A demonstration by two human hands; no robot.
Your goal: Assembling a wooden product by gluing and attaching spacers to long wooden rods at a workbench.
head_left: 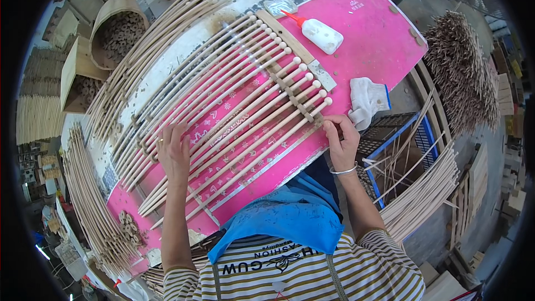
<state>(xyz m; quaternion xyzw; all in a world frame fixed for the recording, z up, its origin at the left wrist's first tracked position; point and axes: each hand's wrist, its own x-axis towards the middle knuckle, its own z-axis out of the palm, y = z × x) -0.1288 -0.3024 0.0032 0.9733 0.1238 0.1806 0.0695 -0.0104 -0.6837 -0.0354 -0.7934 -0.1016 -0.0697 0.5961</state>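
Observation:
A row of thin wooden rods (239, 108) with round ball ends lies slantwise across the pink table sheet. Small brown wooden pieces (293, 100) sit in a line across the rods near their ball ends. Over the rods' left part is my left hand (174, 150), its fingers bent and a little apart, with no held thing showing. At the right, my right hand (343, 138) pinches thumb and forefinger beside the nearest rod's ball end; what lies between the fingertips is too small to make out. A notched wooden strip (287, 36) lies along the far ball ends.
A white glue bottle (323, 36) with a red nozzle lies beyond the rods. A white glove (365, 100) rests by the right table edge, above a blue-rimmed crate (398, 161). More rods (92, 200) and a round tub of wooden pieces (114, 14) stand at the left.

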